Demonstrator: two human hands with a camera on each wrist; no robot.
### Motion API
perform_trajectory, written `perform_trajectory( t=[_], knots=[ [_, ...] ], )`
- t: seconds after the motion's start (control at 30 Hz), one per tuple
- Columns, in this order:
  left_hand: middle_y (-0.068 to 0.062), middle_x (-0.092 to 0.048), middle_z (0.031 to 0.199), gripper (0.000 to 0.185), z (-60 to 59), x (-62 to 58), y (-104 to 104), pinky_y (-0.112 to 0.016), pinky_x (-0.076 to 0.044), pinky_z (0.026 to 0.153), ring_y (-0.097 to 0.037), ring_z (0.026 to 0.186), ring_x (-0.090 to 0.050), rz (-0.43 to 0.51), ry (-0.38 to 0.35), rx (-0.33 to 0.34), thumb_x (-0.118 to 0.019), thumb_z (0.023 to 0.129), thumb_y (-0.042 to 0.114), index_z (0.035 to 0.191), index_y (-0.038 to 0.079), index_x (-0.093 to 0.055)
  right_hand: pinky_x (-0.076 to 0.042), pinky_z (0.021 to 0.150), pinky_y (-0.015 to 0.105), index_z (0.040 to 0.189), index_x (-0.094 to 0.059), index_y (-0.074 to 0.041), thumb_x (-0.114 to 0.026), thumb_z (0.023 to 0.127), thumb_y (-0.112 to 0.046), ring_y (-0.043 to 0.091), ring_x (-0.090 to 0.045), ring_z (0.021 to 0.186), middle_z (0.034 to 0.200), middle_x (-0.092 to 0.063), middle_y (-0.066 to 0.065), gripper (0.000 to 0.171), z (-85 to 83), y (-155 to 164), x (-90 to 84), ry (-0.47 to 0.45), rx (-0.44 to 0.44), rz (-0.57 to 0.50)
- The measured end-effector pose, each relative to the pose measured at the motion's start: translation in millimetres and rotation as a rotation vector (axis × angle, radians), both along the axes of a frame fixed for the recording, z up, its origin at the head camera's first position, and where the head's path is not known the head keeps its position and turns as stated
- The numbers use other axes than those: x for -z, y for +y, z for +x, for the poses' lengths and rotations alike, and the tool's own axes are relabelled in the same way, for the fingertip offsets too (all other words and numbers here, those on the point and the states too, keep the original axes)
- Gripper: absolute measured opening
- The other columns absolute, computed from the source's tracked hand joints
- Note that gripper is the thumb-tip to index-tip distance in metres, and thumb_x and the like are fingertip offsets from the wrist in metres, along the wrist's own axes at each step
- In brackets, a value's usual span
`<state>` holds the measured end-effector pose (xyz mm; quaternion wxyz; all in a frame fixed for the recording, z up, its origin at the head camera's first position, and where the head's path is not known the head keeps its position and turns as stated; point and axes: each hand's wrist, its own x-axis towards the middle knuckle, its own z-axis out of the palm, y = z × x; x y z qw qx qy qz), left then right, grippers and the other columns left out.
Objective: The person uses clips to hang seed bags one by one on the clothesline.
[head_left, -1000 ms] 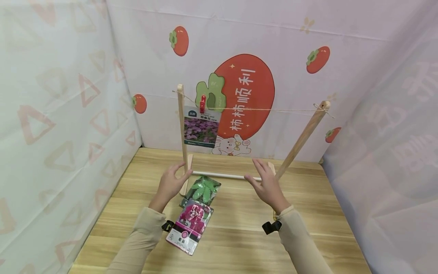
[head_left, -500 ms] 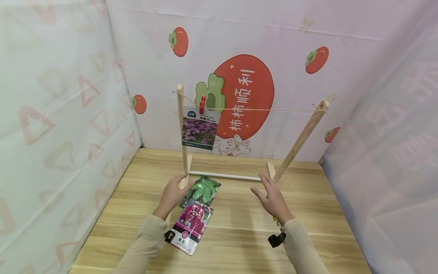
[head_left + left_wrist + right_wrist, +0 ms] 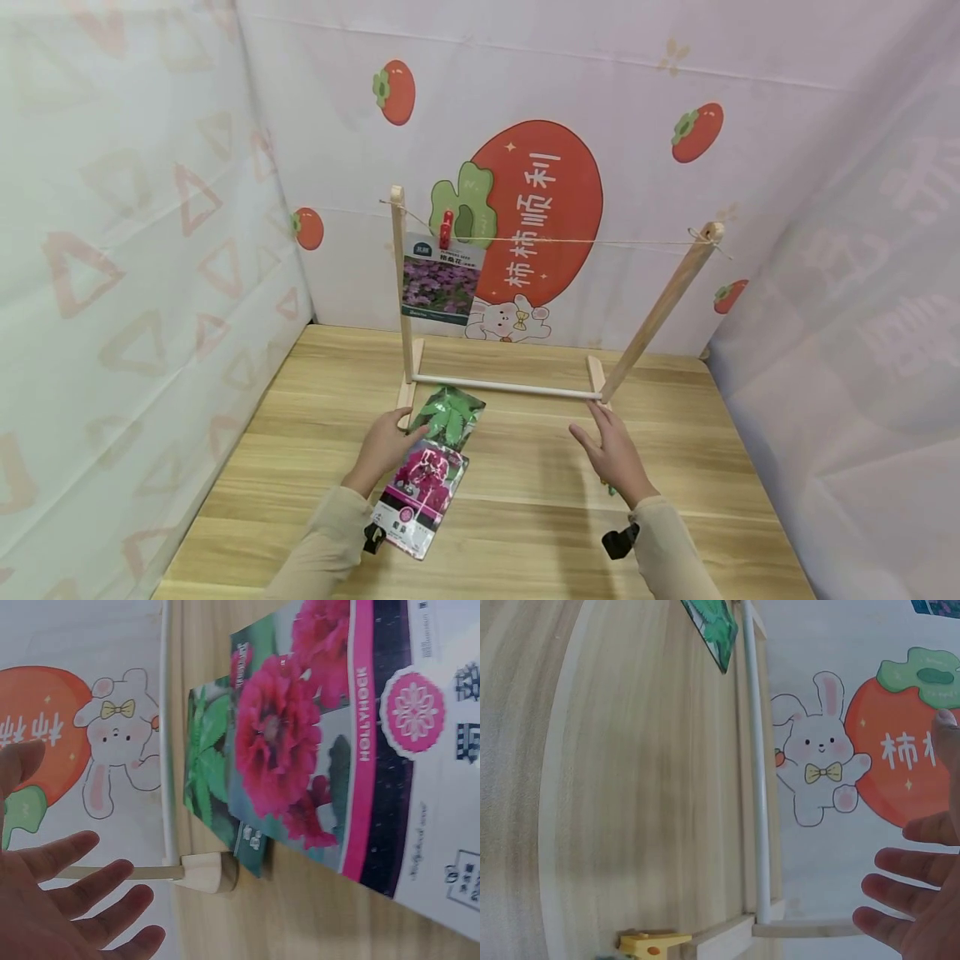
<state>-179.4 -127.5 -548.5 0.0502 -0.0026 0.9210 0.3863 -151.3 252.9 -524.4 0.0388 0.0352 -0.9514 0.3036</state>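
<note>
Between steps — one purple-flower seed packet [image 3: 441, 279] already pegged on twine line of wooden rack [image 3: 402, 292] by red clothespin [image 3: 446, 229].

Left hand [image 3: 386, 446] open, empty, fingers beside green-leaf seed packet [image 3: 450, 417] and pink hollyhock seed packet [image 3: 422, 498] on wooden table [image 3: 525, 500].

Right hand [image 3: 617, 454] open, empty, near rack's right foot.

Next, likely: pinch green packet's edge, lift to line — needs peg.

A person's two bare hands, the left hand [image 3: 384, 444] and the right hand [image 3: 617, 454], emerge from long beige sleeves [image 3: 324, 542]. A small black camera mount [image 3: 619, 542] is strapped at each wrist, over the cuff.
</note>
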Motion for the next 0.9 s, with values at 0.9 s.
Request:
perform_trajectory(
  t=[0.9],
  knots=[
    [-0.026, -0.059, 0.102, 0.075, 16.5, 25.7, 3, -0.046, -0.054, 0.075, -0.032, 0.085, -0.058, -0.095, -0.188, -0.017, -0.079, 0.077, 0.039, 0.128, -0.011, -0.053, -0.039, 0.101, 0.065, 0.141, -0.035, 0.015, -0.051, 0.099, -0.041, 0.055, -0.044, 0.124, 0.137, -0.042, 0.039, 0.071, 15.9, 33, 35.9, -0.19, 0.151, 0.101]
  ],
)
